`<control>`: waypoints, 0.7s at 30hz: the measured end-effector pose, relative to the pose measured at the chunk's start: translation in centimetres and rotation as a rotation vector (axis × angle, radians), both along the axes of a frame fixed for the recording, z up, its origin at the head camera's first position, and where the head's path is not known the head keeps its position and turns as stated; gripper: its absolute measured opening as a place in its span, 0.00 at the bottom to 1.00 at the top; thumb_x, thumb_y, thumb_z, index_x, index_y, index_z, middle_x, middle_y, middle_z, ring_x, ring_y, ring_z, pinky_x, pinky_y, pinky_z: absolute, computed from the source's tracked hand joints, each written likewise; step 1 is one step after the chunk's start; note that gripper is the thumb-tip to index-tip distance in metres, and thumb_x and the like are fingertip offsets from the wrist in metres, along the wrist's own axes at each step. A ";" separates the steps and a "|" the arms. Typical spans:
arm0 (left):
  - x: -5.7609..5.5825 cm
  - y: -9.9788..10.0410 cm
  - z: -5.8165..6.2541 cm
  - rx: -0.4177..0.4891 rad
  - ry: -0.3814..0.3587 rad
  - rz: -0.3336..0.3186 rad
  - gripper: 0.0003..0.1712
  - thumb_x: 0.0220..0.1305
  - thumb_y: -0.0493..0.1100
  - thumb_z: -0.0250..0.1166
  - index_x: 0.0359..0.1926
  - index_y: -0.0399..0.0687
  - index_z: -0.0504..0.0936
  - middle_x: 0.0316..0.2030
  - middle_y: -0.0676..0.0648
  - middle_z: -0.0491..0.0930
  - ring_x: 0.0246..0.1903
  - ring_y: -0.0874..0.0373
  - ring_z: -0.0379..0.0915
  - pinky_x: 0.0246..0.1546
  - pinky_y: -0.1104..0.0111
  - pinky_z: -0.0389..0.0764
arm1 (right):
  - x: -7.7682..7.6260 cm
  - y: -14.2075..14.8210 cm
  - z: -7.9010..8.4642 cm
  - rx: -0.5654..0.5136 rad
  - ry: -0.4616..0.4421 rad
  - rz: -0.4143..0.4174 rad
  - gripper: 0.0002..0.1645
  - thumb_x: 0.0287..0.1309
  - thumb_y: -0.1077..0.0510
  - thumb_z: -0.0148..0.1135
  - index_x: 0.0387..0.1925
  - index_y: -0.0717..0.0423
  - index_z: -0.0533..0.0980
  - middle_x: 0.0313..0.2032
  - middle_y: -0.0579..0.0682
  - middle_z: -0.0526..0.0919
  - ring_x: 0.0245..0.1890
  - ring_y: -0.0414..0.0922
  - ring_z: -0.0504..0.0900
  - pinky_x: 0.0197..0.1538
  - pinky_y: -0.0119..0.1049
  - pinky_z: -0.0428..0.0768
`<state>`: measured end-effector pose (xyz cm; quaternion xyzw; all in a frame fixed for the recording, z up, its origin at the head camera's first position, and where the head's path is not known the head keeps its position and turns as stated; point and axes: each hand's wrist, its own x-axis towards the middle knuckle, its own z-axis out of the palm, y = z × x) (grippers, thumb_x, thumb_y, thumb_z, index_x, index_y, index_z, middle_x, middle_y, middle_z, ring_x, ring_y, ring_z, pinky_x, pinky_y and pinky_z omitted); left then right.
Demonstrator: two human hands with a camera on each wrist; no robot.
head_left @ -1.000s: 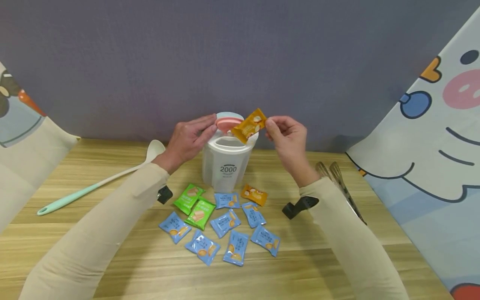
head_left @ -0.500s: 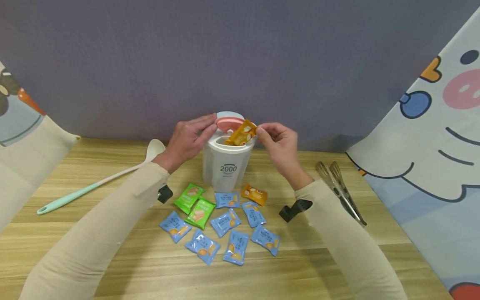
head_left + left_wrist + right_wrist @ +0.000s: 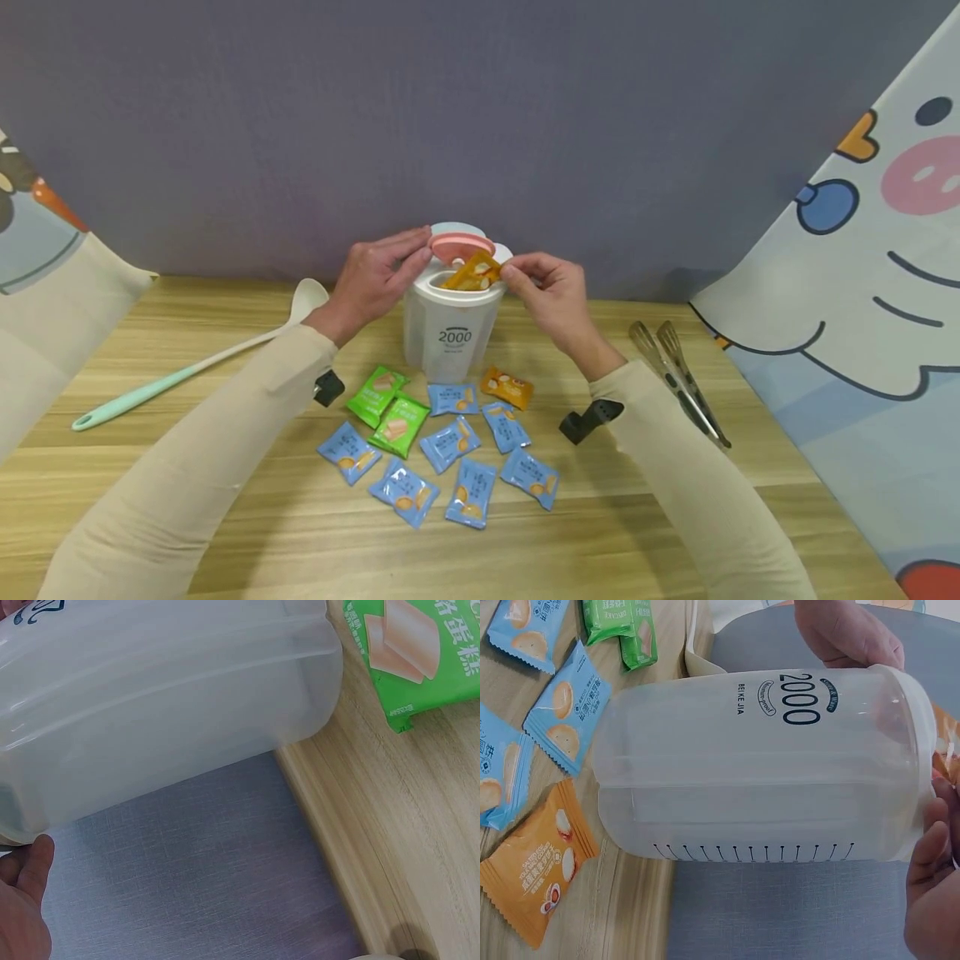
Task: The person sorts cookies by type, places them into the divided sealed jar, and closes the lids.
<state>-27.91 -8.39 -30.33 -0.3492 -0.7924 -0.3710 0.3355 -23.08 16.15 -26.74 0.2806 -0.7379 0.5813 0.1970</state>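
Orange packet (image 3: pixel 471 273) lies left of the right hand's (image 3: pixel 553 300) grip, thumb and finger pinching its right end while its lower end dips into the white container (image 3: pixel 453 342). The left hand (image 3: pixel 375 277), fingers extended, touches beside the raised lid (image 3: pixel 459 248); both forearms (image 3: pixel 191 450) reach forward.

Mint-handled spoon (image 3: pixel 197 367) far left, metal tongs (image 3: pixel 695 392) far right.
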 end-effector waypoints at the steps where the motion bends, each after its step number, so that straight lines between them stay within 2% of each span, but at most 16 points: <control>1: 0.0 0.0 0.0 0.001 0.002 0.000 0.19 0.66 0.40 0.61 0.55 0.37 0.77 0.55 0.40 0.75 0.56 0.51 0.71 0.57 0.62 0.69 | 0.0 0.0 0.0 0.006 0.002 0.004 0.05 0.57 0.73 0.60 0.33 0.78 0.77 0.27 0.57 0.83 0.24 0.36 0.76 0.29 0.28 0.77; 5: 0.1 0.0 0.0 0.009 0.013 -0.005 0.19 0.66 0.40 0.61 0.55 0.37 0.77 0.54 0.40 0.75 0.55 0.51 0.71 0.56 0.61 0.70 | 0.0 0.0 0.0 0.016 0.003 0.004 0.06 0.58 0.73 0.60 0.33 0.78 0.77 0.28 0.62 0.82 0.24 0.35 0.75 0.29 0.28 0.77; 9: 0.0 0.1 0.0 0.015 0.010 -0.011 0.19 0.66 0.40 0.61 0.55 0.36 0.77 0.54 0.40 0.75 0.55 0.51 0.71 0.56 0.61 0.70 | 0.0 0.1 -0.1 0.011 -0.006 0.000 0.06 0.58 0.72 0.60 0.33 0.78 0.77 0.29 0.63 0.82 0.24 0.35 0.76 0.29 0.28 0.77; 16: 0.0 0.1 0.0 0.017 0.018 -0.007 0.18 0.66 0.40 0.60 0.54 0.36 0.78 0.54 0.41 0.76 0.55 0.51 0.72 0.56 0.61 0.70 | 0.0 0.0 -0.1 -0.035 -0.032 0.042 0.06 0.58 0.74 0.59 0.34 0.80 0.76 0.31 0.68 0.82 0.27 0.42 0.82 0.33 0.32 0.81; 21: 0.0 0.1 0.0 0.008 0.008 -0.001 0.19 0.66 0.41 0.60 0.55 0.37 0.77 0.55 0.41 0.75 0.55 0.51 0.72 0.57 0.62 0.70 | 0.1 0.1 -0.1 -0.029 -0.030 0.033 0.07 0.58 0.73 0.59 0.34 0.79 0.77 0.32 0.68 0.82 0.27 0.44 0.82 0.33 0.31 0.81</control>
